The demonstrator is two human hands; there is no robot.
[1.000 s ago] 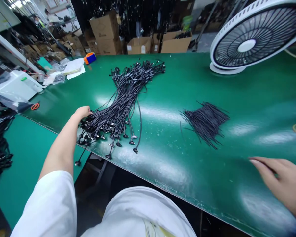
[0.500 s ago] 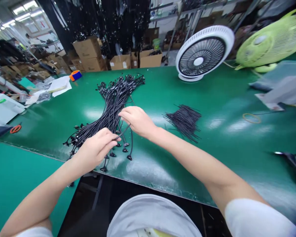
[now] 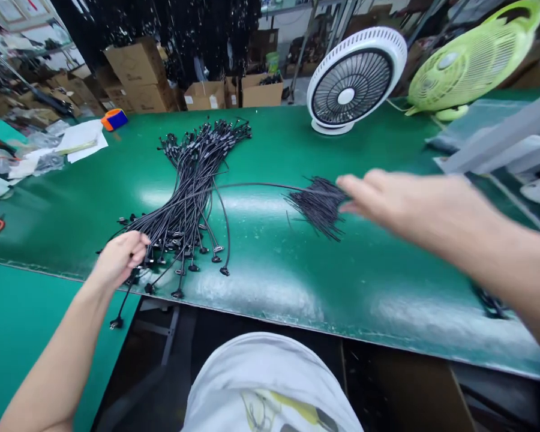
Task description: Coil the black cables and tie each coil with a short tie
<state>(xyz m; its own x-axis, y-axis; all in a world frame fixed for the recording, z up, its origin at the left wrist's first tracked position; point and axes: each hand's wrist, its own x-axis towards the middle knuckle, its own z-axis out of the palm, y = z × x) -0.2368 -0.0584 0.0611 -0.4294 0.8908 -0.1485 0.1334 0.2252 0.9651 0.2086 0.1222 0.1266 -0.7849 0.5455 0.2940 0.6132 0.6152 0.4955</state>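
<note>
A large bundle of black cables [image 3: 191, 174] with small connectors at both ends lies on the green table, fanned out at its two ends. My left hand [image 3: 121, 255] is closed at the bundle's near left end, its fingers curled in; what they grip is hidden. Stretched out to the right, my right hand [image 3: 369, 195] is blurred, with fingers pinched on the end of a single black cable [image 3: 261, 185]. That cable runs left from the hand and is lost among the bundle. Just under the right fingertips lies a pile of short thin black strips [image 3: 317, 207].
A white fan [image 3: 348, 96] and a green fan [image 3: 472, 66] stand at the back right. An orange-and-blue tape roll [image 3: 114, 120] and papers [image 3: 81, 141] lie at the back left. Several connectors hang near the table's front edge [image 3: 270, 324]. Cardboard boxes [image 3: 137, 75] stand behind.
My hands have moved apart from the middle of the bundle: the right one far to the right, drawing out a cable, the left one to the left. The view has shifted slightly.
</note>
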